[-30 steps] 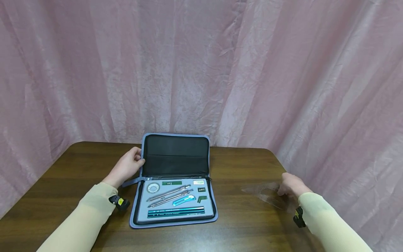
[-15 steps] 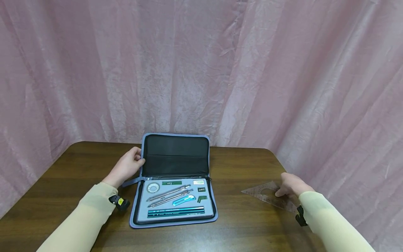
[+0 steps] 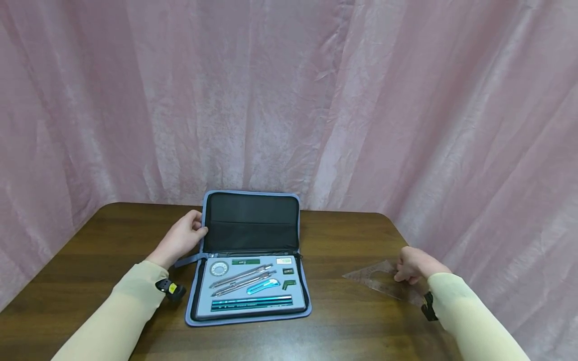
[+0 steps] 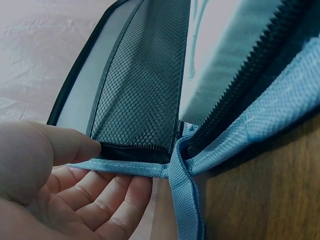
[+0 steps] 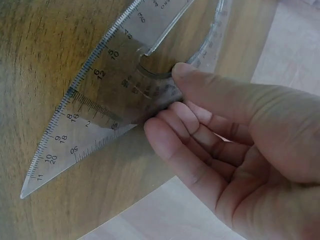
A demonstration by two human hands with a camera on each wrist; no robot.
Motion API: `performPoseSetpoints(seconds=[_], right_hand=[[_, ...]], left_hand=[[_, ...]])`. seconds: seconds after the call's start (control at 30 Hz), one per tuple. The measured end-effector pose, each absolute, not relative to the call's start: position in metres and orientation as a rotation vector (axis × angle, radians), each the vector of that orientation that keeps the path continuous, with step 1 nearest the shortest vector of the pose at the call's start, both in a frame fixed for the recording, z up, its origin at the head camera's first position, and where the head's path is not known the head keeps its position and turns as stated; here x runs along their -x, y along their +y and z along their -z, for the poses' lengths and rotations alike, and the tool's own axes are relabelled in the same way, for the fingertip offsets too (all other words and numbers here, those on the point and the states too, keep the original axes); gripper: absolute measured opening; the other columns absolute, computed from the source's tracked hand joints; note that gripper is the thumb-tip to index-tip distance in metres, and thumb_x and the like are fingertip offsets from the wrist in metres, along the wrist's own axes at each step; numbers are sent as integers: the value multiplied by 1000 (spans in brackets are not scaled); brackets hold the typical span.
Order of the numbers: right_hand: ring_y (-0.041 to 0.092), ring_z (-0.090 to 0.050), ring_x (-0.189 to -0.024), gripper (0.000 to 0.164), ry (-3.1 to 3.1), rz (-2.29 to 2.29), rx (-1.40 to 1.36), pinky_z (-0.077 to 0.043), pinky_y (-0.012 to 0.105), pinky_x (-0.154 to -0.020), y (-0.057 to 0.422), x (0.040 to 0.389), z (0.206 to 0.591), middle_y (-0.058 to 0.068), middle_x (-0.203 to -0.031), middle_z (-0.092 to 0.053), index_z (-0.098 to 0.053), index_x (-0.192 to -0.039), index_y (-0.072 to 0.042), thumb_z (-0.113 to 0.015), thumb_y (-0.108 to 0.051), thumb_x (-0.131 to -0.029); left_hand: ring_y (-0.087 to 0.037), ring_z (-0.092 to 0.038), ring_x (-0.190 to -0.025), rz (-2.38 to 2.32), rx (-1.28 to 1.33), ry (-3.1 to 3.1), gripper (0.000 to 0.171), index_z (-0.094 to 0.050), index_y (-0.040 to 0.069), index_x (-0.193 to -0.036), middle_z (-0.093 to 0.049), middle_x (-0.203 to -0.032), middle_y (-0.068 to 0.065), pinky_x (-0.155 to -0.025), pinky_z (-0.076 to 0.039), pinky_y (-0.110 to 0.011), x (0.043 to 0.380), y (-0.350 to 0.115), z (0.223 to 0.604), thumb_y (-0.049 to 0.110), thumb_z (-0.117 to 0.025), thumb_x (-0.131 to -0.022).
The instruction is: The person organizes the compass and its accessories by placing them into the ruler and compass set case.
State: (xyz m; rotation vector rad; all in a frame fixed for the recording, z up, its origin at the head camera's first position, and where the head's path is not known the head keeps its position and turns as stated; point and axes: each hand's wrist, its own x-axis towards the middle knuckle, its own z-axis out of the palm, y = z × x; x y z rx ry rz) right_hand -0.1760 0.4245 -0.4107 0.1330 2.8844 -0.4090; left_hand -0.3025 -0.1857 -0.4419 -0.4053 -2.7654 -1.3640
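Observation:
A blue zip case (image 3: 191, 301) stands open on the table, its black-lined lid (image 3: 253, 210) raised. My left hand (image 3: 180, 238) grips the lid's left edge, thumb (image 4: 75, 145) on the inner side and fingers behind, near a mesh pocket (image 4: 140, 85). To the right, a clear triangular set square (image 3: 368, 277) with printed scales and a curved cut-out lies close to the table. My right hand (image 3: 416, 264) pinches its edge, thumb (image 5: 205, 87) on top and fingers curled at the underside; parts of those fingers are hidden.
In the case's pale tray (image 3: 203, 286) lie a round disc (image 3: 219, 268), two metal compasses (image 3: 244, 281), a blue cutter (image 3: 263, 286), dark pencils (image 3: 252, 303) and small green items. A pink curtain (image 3: 271, 100) hangs behind the brown table (image 3: 343, 326).
My right fingers have curled in further at the set square, which has shifted slightly left. The left hand keeps its grip on the lid.

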Motion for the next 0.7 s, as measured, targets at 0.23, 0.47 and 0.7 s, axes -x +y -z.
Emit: performPoseSetpoints(seconds=[0.23,0.47,0.7], right_hand=[[16,-62,-53,44,2904,324,-57,-47,28,-53,421,176,414,-9,-53,-37,-42,-58,-20,-70,5,-82],[19,-65,-56,40,2901,258,-104,-47,30,-56,415,178,417,-6,-56,-42,-46,-62,-18,-73,1,-84],[18,-65,-55,37,2900,223,-90,-46,28,-56,416,177,416,-4,-56,-51,-48,-63,-17,-75,-3,-85]], left_hand=[[-41,-57,-114,1372,395,-2779,40,-48,-4,-148,-57,-132,-26,-96,-54,-54,303,-186,442,13,-60,-114],[-41,-57,-114,1382,388,-2776,40,-48,-3,-148,-58,-130,-25,-95,-53,-54,302,-187,442,13,-60,-113],[-42,-57,-116,1382,399,-2773,42,-48,-4,-149,-57,-133,-26,-97,-53,-56,304,-187,443,14,-59,-114]])
